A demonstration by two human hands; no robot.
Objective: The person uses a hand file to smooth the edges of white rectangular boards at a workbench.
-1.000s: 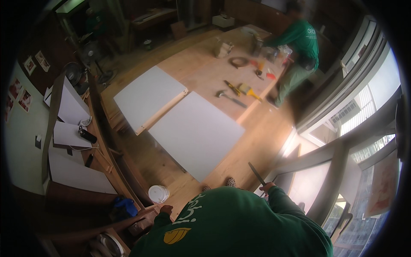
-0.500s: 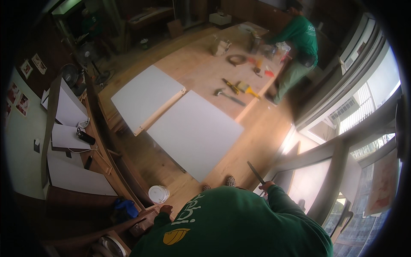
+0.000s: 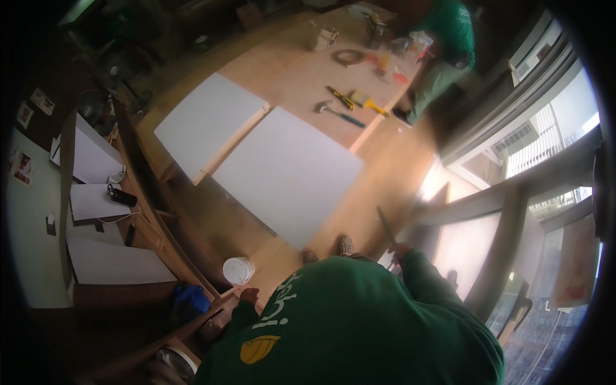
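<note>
My right hand (image 3: 401, 249), at the window side, is closed round one end of a long, narrow, flat dark tool (image 3: 385, 226). The tool points up and away; blur hides its exact kind. Low beside my body is my left hand (image 3: 249, 295), near a white bucket (image 3: 238, 271); its fingers are too small and blurred to read. Ahead of me a large white panel (image 3: 289, 176) lies at the near end of the worktable (image 3: 282, 83). A second white panel (image 3: 210, 122) lies left of it, with a pale wooden strip (image 3: 234, 142) between them.
A hammer (image 3: 341, 114), a yellow-handled brush (image 3: 369, 102) and a black-and-yellow tool (image 3: 340, 97) lie beyond the panels. A co-worker in green (image 3: 449, 38) stands at the far right. White boards and a black bottle (image 3: 120, 196) line the left; windows (image 3: 520, 141) line the right.
The view has tilted, so the table and panels sit higher in the picture. My right hand still grips the dark tool; the co-worker stays beside the table.
</note>
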